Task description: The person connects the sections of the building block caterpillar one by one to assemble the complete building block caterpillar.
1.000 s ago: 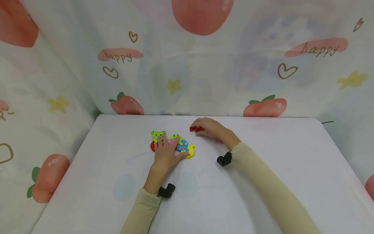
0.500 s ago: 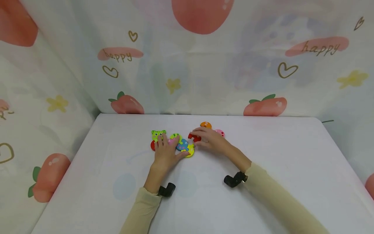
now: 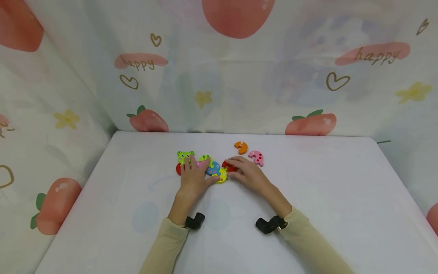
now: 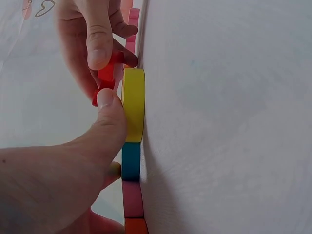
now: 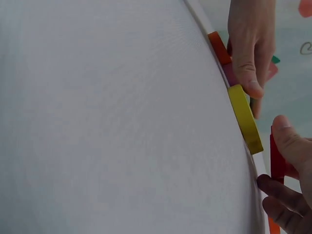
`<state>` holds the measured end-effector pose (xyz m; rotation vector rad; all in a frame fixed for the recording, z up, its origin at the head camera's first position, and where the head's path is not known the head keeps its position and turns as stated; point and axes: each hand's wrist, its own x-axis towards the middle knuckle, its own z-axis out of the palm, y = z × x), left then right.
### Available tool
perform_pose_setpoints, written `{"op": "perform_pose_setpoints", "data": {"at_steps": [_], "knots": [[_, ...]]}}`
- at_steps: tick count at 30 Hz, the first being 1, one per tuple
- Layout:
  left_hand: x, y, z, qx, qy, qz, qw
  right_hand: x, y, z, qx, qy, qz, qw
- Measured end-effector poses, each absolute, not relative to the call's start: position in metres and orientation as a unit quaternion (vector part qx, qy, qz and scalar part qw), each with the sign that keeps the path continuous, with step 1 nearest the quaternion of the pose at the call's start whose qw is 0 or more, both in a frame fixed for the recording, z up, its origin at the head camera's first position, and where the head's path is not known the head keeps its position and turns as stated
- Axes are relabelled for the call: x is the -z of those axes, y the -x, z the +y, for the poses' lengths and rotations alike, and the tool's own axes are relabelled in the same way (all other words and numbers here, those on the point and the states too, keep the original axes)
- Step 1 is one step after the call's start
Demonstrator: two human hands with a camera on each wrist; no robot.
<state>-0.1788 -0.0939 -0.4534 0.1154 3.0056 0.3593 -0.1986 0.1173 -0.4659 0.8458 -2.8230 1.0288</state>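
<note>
Flat wooden puzzle pieces form a joined, curving row, with a green cat-faced piece (image 3: 183,155) at its left end. My left hand (image 3: 194,179) lies spread over the row, its thumb resting on the yellow piece (image 3: 223,175) at the right end. Beside that yellow piece is a blue piece (image 3: 213,168); the hand partly covers pink and red pieces. My right hand (image 3: 252,176) pinches a red puzzle piece (image 5: 277,158) between thumb and fingers. In the left wrist view the red piece is tilted and raised next to the yellow end, apart from the tabletop.
Beyond my right hand, an orange puzzle piece (image 3: 241,147) and a pink spotted piece (image 3: 257,158) lie loose on the white table (image 3: 325,190). A printed cloth (image 3: 239,95) hangs behind the table's back edge.
My right hand has brought the red piece nearer, down to the yellow end of the row, uncovering the orange and pink pieces. The left hand stays in place.
</note>
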Motion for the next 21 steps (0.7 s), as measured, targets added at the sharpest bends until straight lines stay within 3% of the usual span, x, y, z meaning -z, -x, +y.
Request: {"op": "perform_pose_setpoints", "data": {"at_steps": [21], "knots": [[0.456,0.18,-0.096,-0.118,-0.037,0.991,0.056,0.466,0.192,0.104,-0.264,-0.245,-0.933,0.028]]}}
